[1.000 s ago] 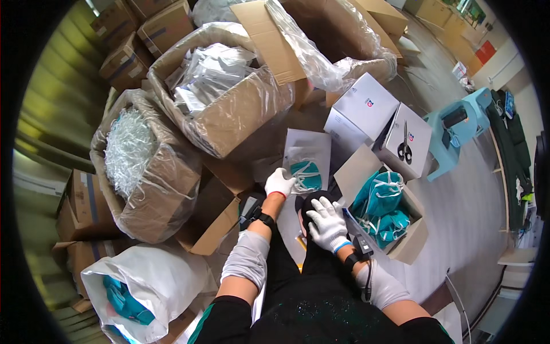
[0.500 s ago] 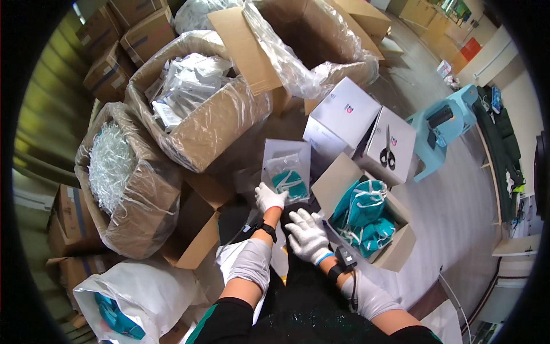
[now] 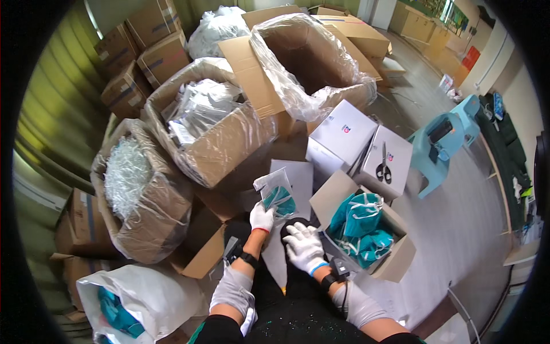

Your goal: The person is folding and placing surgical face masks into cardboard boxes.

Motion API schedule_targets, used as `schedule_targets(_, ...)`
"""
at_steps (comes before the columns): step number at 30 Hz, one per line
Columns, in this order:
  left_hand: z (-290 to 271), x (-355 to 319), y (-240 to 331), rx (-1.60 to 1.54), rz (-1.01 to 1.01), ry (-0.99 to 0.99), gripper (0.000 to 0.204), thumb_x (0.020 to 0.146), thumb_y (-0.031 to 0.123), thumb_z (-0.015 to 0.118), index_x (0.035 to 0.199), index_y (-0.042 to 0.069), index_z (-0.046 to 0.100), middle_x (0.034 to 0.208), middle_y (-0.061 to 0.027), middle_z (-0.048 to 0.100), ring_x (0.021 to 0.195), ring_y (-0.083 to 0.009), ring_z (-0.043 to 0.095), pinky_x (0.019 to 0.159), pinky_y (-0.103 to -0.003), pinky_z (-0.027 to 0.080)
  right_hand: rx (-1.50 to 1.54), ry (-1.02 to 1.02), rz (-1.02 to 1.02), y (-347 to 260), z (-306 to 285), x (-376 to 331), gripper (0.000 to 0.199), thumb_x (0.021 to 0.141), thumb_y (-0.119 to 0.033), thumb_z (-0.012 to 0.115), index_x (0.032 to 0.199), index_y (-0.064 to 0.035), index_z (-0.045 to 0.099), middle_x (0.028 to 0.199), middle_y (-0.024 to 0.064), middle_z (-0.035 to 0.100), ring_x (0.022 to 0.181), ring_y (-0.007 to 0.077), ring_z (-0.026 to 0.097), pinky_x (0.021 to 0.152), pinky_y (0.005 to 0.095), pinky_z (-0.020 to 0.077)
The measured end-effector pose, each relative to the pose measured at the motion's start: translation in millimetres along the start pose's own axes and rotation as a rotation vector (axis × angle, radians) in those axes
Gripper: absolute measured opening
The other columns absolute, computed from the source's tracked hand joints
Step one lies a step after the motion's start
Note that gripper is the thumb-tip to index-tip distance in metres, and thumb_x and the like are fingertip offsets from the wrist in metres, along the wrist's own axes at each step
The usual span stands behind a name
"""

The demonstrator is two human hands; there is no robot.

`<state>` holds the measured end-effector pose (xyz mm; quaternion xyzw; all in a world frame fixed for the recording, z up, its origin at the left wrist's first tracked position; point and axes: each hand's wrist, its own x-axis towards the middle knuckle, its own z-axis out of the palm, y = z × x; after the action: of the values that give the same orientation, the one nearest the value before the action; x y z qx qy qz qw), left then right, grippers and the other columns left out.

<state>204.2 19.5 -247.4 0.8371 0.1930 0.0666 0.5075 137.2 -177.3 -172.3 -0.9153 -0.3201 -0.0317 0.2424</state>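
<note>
1. Farthest from you stands the biggest open carton [image 3: 321, 54], lined with clear plastic film and with its flaps spread wide
2. Nearer, to its left, a second lined carton [image 3: 212, 137] is packed with clear flat packets
3. To your left sits a third carton [image 3: 143, 195], its liner holding a heap of thin white strips
4. At your lower left lies a white plastic sack [image 3: 143, 301] with something teal showing inside
5. To your right, a smaller open cardboard box [image 3: 366, 229] holds a tangle of teal masks with white loops; its near corner lies just beside your right hand
6. Beyond that box are two white boxes [image 3: 355, 143], and black-handled scissors [image 3: 382, 166] lie on the lid of the right one
7. A light blue plastic stool [image 3: 441, 143] stands on the floor further right
8. A flat white sheet [image 3: 295, 180] lies just behind the packet in your left hand
9. Your left hand [image 3: 262, 218], in a white glove, grasps a clear plastic pouch [image 3: 277, 195] by its lower edge; the pouch is raised in front of you, tilted, with a folded teal mask inside
10. Your right hand [image 3: 303, 246], also gloved in white, hangs with fingers loosely spread just below the pouch, grasping nothing and not touching it
</note>
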Motion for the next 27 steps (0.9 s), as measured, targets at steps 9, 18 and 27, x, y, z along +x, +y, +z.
schedule_targets(9,-122,-124,36,0.041,0.071,-0.316,0.028,0.085,0.01,0.068,0.112,0.005,0.069,0.103,-0.016,0.071,0.095,-0.0223,0.07,0.085,-0.033,0.052,0.822,0.335,0.604,-10,-28,36,0.069,0.08,-0.038,0.075,0.133,-0.001,0.052,0.13,0.0211,0.057,0.116,0.0352,0.057,0.101,0.0393,0.0448)
schedule_targets(18,-128,-178,130,-0.025,-0.191,-0.4,0.038,0.088,0.022,0.07,0.115,-0.003,0.067,0.111,-0.0116,0.07,0.105,-0.0161,0.064,0.094,-0.031,0.049,0.392,0.073,0.044,-48,-38,16,0.017,0.085,-0.03,0.06,0.083,-0.0142,0.066,0.079,0.009,0.063,0.073,0.0293,0.065,0.065,0.041,0.0527)
schedule_targets(27,-118,-178,138,0.497,0.91,-0.037,0.018,0.083,0.017,0.065,0.067,0.012,0.06,0.057,-0.0067,0.053,0.051,-0.0259,0.056,0.048,-0.039,0.043,0.343,0.037,0.392,-60,-20,36,0.027,0.085,-0.031,0.061,0.07,-0.0098,0.068,0.071,0.0103,0.068,0.064,0.0253,0.067,0.058,0.0384,0.0528)
